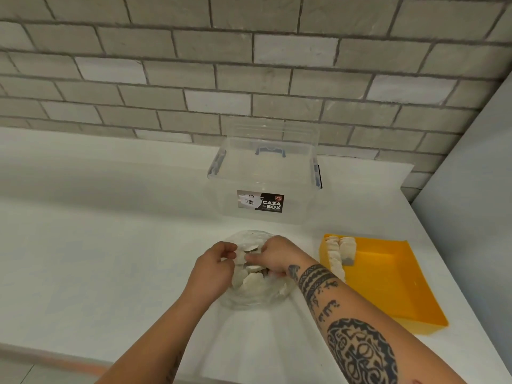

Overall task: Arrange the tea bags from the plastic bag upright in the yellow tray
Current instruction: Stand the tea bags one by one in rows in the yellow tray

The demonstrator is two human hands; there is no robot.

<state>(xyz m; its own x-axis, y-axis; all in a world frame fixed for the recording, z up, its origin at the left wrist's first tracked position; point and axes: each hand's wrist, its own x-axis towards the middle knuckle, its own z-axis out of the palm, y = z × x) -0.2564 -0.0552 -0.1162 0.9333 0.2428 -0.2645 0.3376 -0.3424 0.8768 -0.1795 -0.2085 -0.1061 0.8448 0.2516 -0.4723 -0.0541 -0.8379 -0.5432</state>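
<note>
The white surface [110, 245] carries a clear storage box [263, 184], which stands beyond the yellow tray [388, 286] and to its left. The plastic bag [249, 303] lies just left of the tray. The left hand [213, 264] pinches the bag's rim with curled fingers. The right hand [277, 256] reaches into the bag, its fingers curled round loose tea bags [252, 281]. An upright row [336, 253] of tea bags stands against the tray's left wall.

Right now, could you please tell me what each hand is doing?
Left hand: curled, apparently pinching the bag.
Right hand: gripping tea bags inside the bag.
</note>
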